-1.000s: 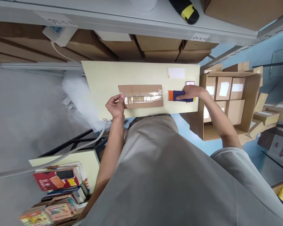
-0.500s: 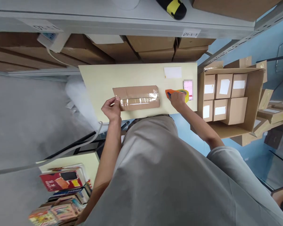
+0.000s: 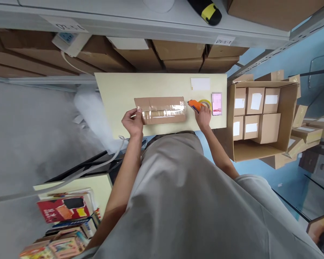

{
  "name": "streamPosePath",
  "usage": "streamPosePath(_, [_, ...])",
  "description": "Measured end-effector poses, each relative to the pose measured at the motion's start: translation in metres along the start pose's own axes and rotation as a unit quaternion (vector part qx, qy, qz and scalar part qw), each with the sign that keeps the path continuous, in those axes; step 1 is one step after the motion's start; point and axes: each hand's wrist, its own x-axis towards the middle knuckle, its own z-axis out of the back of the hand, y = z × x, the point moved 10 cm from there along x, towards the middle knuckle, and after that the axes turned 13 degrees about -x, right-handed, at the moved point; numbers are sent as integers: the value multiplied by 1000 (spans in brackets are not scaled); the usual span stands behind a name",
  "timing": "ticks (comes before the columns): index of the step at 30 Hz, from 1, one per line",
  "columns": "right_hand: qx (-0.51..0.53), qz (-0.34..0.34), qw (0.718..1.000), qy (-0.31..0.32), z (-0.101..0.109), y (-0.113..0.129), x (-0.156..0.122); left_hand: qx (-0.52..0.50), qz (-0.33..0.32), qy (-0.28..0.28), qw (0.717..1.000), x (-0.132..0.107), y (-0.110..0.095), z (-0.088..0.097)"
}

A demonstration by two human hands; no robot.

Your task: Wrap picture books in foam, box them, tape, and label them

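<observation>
A long brown cardboard box lies on a pale yellow table, with clear tape running along its top seam. My left hand grips the box's left end, fingers curled over it. My right hand is closed on an orange and blue tape dispenser with a yellow tape roll, just right of the box's right end.
A phone and a white label lie at the table's right. A big open carton of small labelled boxes stands to the right. Shelves with brown boxes run behind the table. Books are stacked at lower left.
My right hand has drawn the tape dispenser from the table's right edge back toward the box's right end, uncovering the phone. The left hand stays on the box's left end.
</observation>
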Motion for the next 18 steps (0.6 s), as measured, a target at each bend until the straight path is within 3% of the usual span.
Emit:
streamPosePath(4, [47, 74, 995, -56, 43, 44, -34, 10, -36, 17, 999, -9, -9, -1])
streamPosePath(6, [57, 100, 993, -34, 47, 71, -45, 22, -56, 19, 998, -15, -14, -4])
streamPosePath(9, [56, 71, 996, 12, 35, 95, -43, 30, -73, 32, 996, -24, -18, -15])
streamPosePath(14, [79, -26, 996, -23, 17, 93, -20, 72, -90, 51, 992, -26, -18, -31])
streamPosePath(18, [158, -14, 984, -77, 15, 81, -15, 69, -94, 88, 989, -12, -13, -28])
